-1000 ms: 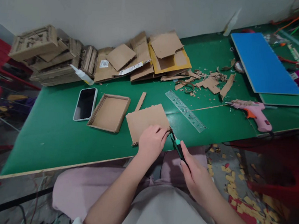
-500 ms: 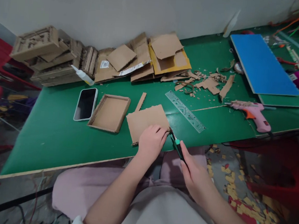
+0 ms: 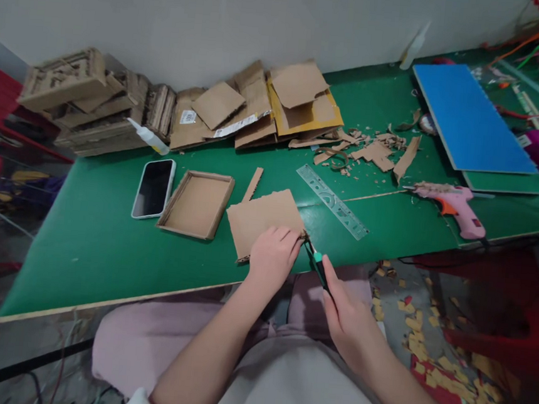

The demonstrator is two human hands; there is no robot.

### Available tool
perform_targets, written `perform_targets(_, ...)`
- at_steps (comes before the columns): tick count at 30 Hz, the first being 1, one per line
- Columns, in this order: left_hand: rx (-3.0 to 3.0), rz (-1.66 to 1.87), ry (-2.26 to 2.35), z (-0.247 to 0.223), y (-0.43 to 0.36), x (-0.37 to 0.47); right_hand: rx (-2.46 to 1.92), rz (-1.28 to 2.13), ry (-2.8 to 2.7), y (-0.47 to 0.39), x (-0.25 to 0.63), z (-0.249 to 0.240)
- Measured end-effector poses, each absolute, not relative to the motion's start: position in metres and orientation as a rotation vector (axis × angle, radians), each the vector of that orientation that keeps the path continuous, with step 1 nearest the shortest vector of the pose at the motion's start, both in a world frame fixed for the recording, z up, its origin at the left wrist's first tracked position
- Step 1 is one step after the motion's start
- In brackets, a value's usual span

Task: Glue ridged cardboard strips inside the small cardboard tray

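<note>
A flat cardboard piece (image 3: 261,217) with ragged edges lies near the table's front edge. My left hand (image 3: 273,252) rests on its lower right part, the fingers closed at its right edge. My right hand (image 3: 347,309) is wrapped round the handle of a tool with black and green grips (image 3: 321,270), whose tip meets the cardboard's right corner beside my left fingertips. Behind the piece lies a narrow cardboard strip (image 3: 253,184). To the left is a shallow cardboard tray (image 3: 197,205), with a phone (image 3: 153,188) beside it.
Along the wall stand stacked cardboard frames (image 3: 82,101), a glue bottle (image 3: 149,136) and folded cardboard (image 3: 221,105). A clear ruler (image 3: 333,201), cardboard scraps (image 3: 378,150), a pink glue gun (image 3: 458,206) and a blue board (image 3: 475,119) lie on the green table (image 3: 104,257).
The view has shifted very slightly. Both hands keep nearly the same place on the cardboard and the tool.
</note>
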State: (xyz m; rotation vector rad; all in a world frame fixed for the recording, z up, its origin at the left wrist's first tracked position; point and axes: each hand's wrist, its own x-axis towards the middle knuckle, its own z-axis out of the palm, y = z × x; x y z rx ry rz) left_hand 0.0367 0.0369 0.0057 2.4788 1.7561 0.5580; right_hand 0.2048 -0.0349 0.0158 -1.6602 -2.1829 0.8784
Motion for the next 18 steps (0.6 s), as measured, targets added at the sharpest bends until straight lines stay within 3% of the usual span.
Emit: perform_targets(18,2.46,0.525,1.793,0.009,0.038,0.04,-1.631,0.856,-2.147,-0.022,0.198,0.014)
